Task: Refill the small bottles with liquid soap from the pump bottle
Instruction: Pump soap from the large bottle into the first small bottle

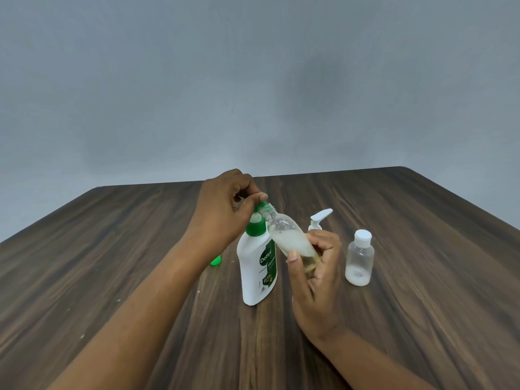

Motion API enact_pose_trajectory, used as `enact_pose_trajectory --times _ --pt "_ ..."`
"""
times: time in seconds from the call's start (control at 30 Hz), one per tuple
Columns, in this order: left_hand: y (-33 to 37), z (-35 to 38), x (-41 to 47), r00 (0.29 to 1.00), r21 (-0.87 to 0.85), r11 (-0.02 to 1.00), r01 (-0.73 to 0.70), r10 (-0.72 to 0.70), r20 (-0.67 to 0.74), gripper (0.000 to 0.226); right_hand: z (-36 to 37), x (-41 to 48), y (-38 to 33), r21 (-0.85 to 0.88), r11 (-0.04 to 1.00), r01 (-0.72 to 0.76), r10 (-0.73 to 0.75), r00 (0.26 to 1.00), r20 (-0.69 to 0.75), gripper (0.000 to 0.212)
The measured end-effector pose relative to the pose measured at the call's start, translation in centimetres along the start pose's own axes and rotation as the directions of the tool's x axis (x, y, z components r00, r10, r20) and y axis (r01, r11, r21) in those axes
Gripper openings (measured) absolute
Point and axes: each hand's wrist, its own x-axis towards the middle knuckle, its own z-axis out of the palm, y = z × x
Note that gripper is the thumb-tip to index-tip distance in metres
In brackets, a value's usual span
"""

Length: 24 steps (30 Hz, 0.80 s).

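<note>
while the right hand [318,277] grips the light, thin-walled, likely soap-slick small bottle [287,235] low round its base, mouth tilted up to the heavier, stiff pump bottle [254,271] standing on the table [394,319], the left hand [222,209] curls its fingers round the pump head [263,207].

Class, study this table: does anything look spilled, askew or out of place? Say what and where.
Small white specks dot the table at left, perhaps soap drips; too small to tell. A green cap lies loose behind the left forearm. The small bottle in the right hand is tilted, apparently on purpose.
</note>
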Motion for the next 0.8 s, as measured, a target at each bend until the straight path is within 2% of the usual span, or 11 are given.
enact_pose_trajectory --times 0.13,0.37,0.47,0.6,0.8 --pt "-0.5 0.8 -1.1 0.997 -0.055 0.998 0.001 -0.005 -0.072 0.013 -0.1 -0.2 0.1 -0.012 1.000 0.002 -0.002 1.000 -0.003 0.020" --pt "-0.4 1.1 -1.5 0.996 -0.081 0.997 0.005 -0.013 -0.093 0.014 -0.3 -0.3 0.1 0.018 1.000 -0.010 0.010 1.000 -0.005 0.019" --pt "0.0 0.6 -1.1 0.997 -0.098 0.995 0.008 -0.015 -0.069 0.014 -0.1 -0.1 0.1 0.015 1.000 0.000 0.000 1.000 -0.007 0.019" --pt "0.3 0.1 -0.3 1.000 -0.021 1.000 0.008 -0.008 -0.020 0.015 -0.1 -0.1 0.1 -0.005 1.000 -0.001 0.001 1.000 -0.010 0.021" --pt "-0.3 1.1 -1.3 0.997 -0.092 0.995 0.029 -0.035 -0.066 0.014 -0.1 -0.3 0.0 0.009 1.000 -0.016 0.017 1.000 -0.007 0.020"
